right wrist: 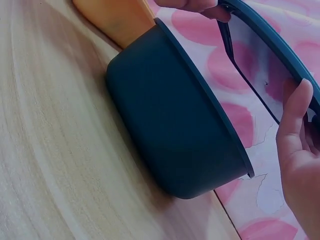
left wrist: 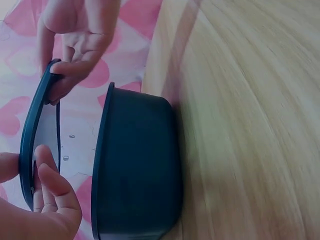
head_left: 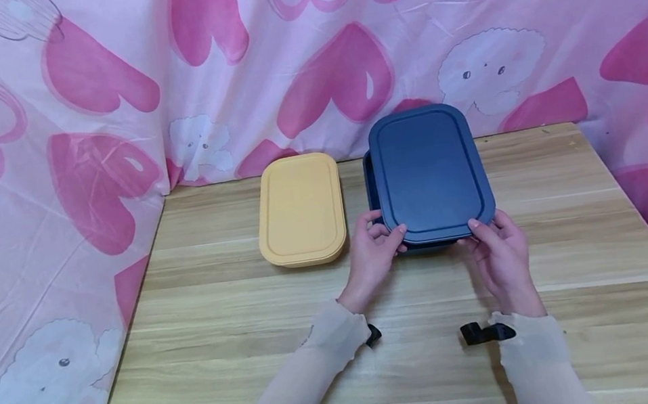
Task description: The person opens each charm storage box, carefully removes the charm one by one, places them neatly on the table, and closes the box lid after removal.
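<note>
Both hands hold a dark blue lid [head_left: 427, 171] by the corners of its near edge. My left hand [head_left: 370, 250] pinches the near left corner, thumb on top and fingers underneath. At the near right corner, my right hand [head_left: 502, 257] grips in the same way. Below the lid stands a dark blue food container [left wrist: 137, 160] on the table. In both wrist views a gap shows between the lid and the container's rim, so they are apart. From the head view the lid hides most of the container, and its inside cannot be seen.
A yellow lidded container [head_left: 300, 208] stands on the wooden table [head_left: 227, 351], left of the blue one. Pink curtain [head_left: 317, 59] with hearts hangs behind the table and along its sides. Each wrist wears a black mount.
</note>
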A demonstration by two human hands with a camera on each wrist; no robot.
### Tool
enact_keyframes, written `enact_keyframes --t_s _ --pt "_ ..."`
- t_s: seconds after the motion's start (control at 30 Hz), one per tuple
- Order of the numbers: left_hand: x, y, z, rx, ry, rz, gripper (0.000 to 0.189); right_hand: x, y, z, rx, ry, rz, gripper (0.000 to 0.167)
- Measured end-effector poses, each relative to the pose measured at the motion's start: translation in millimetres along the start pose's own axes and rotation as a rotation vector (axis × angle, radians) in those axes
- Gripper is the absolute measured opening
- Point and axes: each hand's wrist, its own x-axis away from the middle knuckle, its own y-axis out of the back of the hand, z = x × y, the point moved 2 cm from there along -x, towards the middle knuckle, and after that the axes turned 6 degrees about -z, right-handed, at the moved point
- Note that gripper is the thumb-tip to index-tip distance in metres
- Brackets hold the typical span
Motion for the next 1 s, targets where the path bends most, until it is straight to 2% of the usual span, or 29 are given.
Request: enact_keyframes --t_s 0.13,0.27,0.53,0.6,0.8,0.9,1.0 --pt "0.3 2.9 0.7 -0.091 -0.066 0.016 0.052 0.4 2.3 1.3 -0.038 0.011 -0.003 0.033" --pt "0.0 7.6 3.2 -0.243 -0.14 0.021 0.047 0.5 4.8 3.0 -0.05 0.023 -0.022 0.032" --pt "1.0 12.8 9.6 -0.501 -0.34 0.016 0.032 -0.9 9.6 3.4 -0.036 0.042 -0.075 0.028" --pt "1.3 13.5 10.7 -0.565 -0.373 0.012 0.031 -1.3 10.7 3.4 -0.046 0.048 -0.09 0.027" --pt "1.2 15.9 13.3 -0.733 -0.407 0.053 0.033 -1.3 13.6 6.7 -0.051 0.064 -0.139 0.028" --pt "0.8 17.2 14.9 -0.774 -0.395 0.084 0.039 -1.8 15.9 9.9 -0.056 0.072 -0.179 0.025" --pt "0.2 18.5 15.6 -0.777 -0.378 0.103 0.045 -2.9 18.6 13.4 -0.06 0.094 -0.227 0.02"
